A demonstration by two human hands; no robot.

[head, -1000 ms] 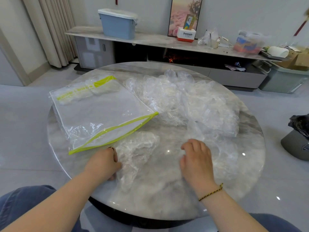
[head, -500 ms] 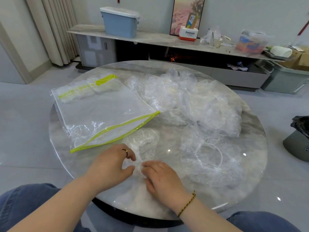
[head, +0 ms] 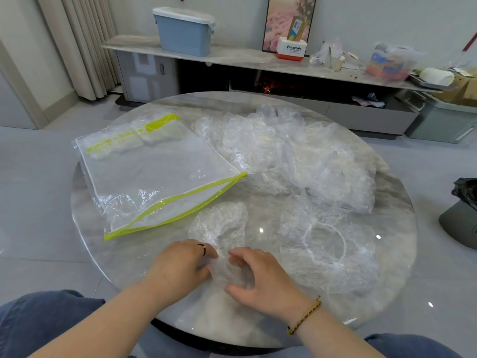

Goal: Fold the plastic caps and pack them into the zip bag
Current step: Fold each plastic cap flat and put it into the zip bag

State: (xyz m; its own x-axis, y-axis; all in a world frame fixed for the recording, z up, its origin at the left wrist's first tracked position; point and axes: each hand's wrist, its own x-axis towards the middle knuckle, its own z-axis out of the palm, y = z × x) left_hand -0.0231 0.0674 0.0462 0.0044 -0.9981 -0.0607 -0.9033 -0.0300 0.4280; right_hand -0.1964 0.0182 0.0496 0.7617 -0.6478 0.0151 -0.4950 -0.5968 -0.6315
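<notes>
Lying flat on the left part of the round table (head: pixel 232 104), the clear zip bag (head: pixel 160 174) turns its green-edged mouth toward the person. Just right of the bag's near corner, the left hand (head: pixel 180 267) pinches the near end of a crumpled cap (head: pixel 219 226) with curled fingers. The right hand (head: pixel 260 277) grips the same cap, fingers and thumb bent round it. Further right a second cap (head: pixel 325 244) lies spread flat on the table, and a loose pile of caps (head: pixel 296 156) sits behind it
</notes>
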